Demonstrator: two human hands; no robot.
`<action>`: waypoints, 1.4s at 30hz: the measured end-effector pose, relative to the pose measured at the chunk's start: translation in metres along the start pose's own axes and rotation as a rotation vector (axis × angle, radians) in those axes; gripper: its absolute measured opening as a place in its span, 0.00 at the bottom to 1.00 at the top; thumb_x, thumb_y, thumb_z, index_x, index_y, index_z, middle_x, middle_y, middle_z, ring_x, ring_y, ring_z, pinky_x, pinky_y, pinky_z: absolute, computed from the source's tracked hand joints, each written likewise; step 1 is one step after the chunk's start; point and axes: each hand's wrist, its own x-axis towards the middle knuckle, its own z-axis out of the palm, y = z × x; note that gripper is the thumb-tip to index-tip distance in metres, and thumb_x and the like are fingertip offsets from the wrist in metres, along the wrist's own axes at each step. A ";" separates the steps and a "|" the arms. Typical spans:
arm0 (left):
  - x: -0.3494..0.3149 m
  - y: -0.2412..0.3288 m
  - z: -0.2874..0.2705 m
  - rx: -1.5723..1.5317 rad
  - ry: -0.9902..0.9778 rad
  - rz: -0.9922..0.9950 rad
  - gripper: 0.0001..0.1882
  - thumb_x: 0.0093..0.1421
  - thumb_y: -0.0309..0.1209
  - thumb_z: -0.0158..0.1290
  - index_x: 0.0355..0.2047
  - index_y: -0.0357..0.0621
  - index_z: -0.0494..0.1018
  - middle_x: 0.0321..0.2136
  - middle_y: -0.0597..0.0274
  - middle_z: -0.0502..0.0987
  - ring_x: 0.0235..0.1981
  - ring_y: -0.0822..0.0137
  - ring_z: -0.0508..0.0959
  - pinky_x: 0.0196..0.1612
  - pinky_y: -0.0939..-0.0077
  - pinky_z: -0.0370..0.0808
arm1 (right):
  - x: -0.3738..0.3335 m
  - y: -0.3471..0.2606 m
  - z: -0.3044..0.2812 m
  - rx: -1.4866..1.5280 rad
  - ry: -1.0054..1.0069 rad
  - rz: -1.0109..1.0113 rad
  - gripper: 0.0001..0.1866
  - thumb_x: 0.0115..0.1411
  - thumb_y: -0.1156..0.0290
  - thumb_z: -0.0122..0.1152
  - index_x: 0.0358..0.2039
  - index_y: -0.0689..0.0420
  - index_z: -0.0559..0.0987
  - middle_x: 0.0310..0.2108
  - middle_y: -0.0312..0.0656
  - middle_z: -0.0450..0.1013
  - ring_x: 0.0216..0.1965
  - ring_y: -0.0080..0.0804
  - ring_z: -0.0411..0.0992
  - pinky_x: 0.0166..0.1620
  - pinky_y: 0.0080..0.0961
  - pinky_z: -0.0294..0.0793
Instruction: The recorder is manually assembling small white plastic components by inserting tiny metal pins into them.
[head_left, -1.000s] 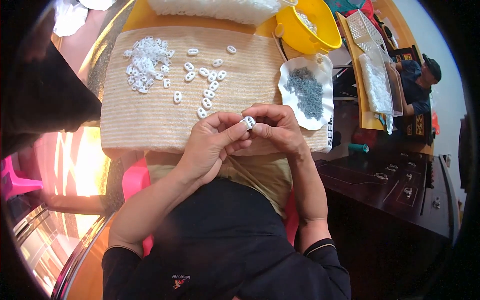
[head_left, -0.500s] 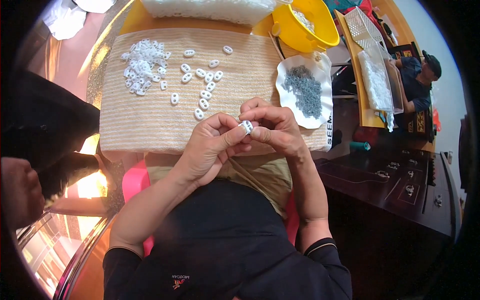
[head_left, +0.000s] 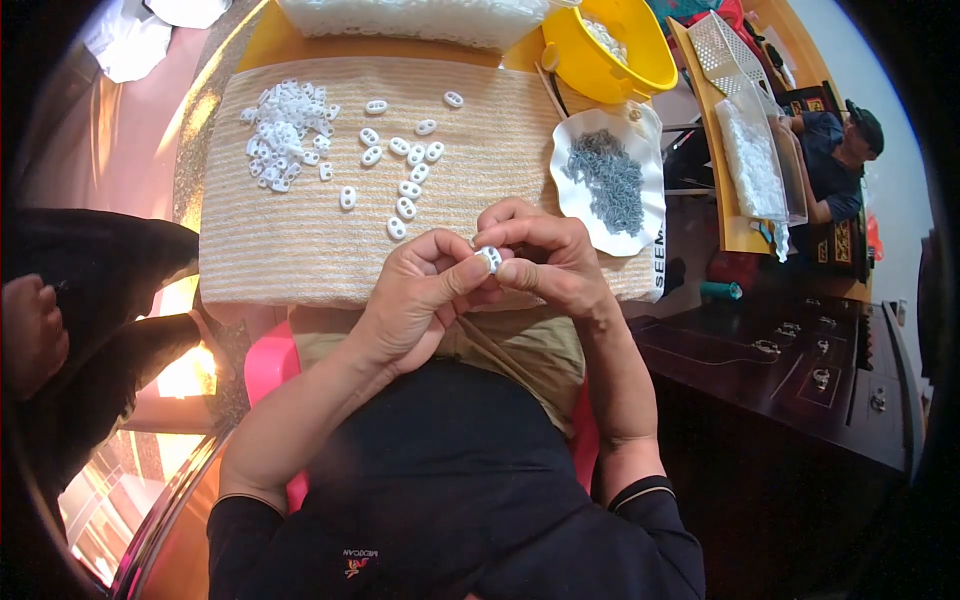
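Observation:
A small white plastic piece with holes (head_left: 489,261) is pinched between my fingertips, just over the near edge of the cloth. My left hand (head_left: 420,288) grips it with thumb and curled fingers. From the other side my right hand (head_left: 556,258) closes on the same piece with thumb and forefinger. Whether something smaller is between the fingers is too small to tell. Beyond my hands lie several loose oval white pieces with two holes (head_left: 397,228). Farther left is a heap of smaller white pieces (head_left: 285,130).
A striped beige cloth (head_left: 270,235) covers the table. At right, a wavy white dish (head_left: 566,190) holds small grey pieces (head_left: 612,185). Behind stand a yellow bucket (head_left: 655,50) and a clear bin (head_left: 400,25). Another person (head_left: 845,150) sits far right; a dark-clothed person (head_left: 110,270) is close left.
Both hands keep hold of the white piece, shifting it only very slightly. The dark-clothed person at left has moved a little.

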 end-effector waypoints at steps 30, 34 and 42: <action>-0.003 -0.006 0.007 0.122 0.082 -0.010 0.04 0.59 0.24 0.55 0.35 0.41 0.72 0.42 0.54 0.76 0.32 0.72 0.78 0.37 0.77 0.79 | 0.049 -0.072 -0.119 -0.841 0.508 -0.052 0.09 0.57 0.79 0.60 0.39 0.66 0.78 0.29 0.37 0.75 0.30 0.20 0.73 0.35 0.17 0.74; -0.003 -0.004 0.006 0.148 0.091 -0.009 0.04 0.59 0.24 0.55 0.35 0.40 0.72 0.41 0.56 0.76 0.31 0.73 0.78 0.37 0.78 0.79 | 0.078 -0.070 -0.112 -1.077 0.830 -0.273 0.09 0.56 0.79 0.59 0.39 0.65 0.78 0.31 0.38 0.75 0.30 0.20 0.73 0.35 0.18 0.73; -0.003 -0.010 0.006 0.190 0.097 0.048 0.05 0.59 0.24 0.55 0.36 0.38 0.73 0.39 0.57 0.77 0.32 0.75 0.77 0.38 0.79 0.78 | 0.079 -0.016 -0.030 -0.854 0.247 -0.068 0.09 0.53 0.79 0.62 0.37 0.63 0.79 0.34 0.41 0.75 0.31 0.25 0.74 0.36 0.20 0.73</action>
